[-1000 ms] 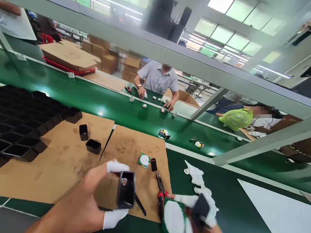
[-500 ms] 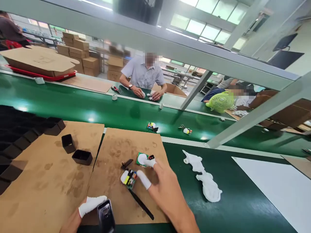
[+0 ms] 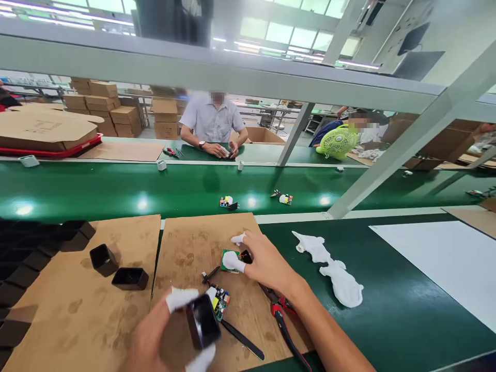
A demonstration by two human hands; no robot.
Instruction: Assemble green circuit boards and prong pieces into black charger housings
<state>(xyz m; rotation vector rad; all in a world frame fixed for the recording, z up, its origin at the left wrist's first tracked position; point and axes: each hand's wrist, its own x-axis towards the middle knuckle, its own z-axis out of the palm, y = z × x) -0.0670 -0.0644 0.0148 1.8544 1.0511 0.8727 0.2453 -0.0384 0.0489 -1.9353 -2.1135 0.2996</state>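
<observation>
My left hand (image 3: 155, 325), blurred, wears white finger covers and is closed around a small black plastic case (image 3: 203, 321) with its open end towards me. My right hand (image 3: 267, 258) is over a green circuit board (image 3: 225, 260) with a white round patch. Its thumb overlaps the board and its forefinger is stretched out beyond it, the two apart. A second circuit board (image 3: 221, 302) with yellow and white parts lies beside the case, partly hidden by it. Black tweezers (image 3: 243, 339) lie below that board. Red-and-black pliers (image 3: 279, 315) lie partly under my right forearm.
Two black cases (image 3: 129, 279) stand on the cardboard, with several more (image 3: 23, 268) at left. Circuit boards (image 3: 228, 202) lie on the green belt (image 3: 186, 186). Crumpled white material (image 3: 344, 287) is at right. A co-worker (image 3: 213, 124) sits across; a slanted post (image 3: 387, 155) crosses the right side.
My left hand has lifted the black case up and right, towards the yellow-and-white board. My right thumb has moved onto the green board, and its forefinger has stretched beyond. The pliers have come into sight.
</observation>
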